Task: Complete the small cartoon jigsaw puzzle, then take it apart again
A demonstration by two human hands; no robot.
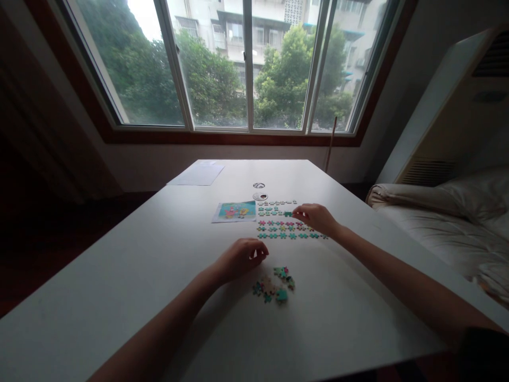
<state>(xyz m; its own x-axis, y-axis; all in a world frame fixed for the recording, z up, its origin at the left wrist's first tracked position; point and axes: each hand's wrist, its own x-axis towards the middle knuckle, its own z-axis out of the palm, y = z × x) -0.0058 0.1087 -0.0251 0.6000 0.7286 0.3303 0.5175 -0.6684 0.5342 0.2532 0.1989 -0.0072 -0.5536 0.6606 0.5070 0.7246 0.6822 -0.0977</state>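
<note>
My right hand (317,218) reaches over rows of jigsaw pieces (282,235) laid out on the white table. Pinched at its fingertips is a teal jigsaw piece (288,214), low over the upper rows. My left hand (242,258) hovers or rests near the table, its fingers loosely bent, with a gap by the thumb and nothing seen in them. Just in front of it lies a loose heap of jigsaw pieces (281,295), some overlapping. To the left of the rows is a picture sheet (237,211) with colourful cartoon figures on a blue-green ground.
Two small round items (260,196) lie beyond the rows. White paper (196,174) is at the table's far left corner. The white table (119,276) reaches toward a window. A padded sofa (429,212) stands to the right, and a thin stick (331,146) leans by the wall.
</note>
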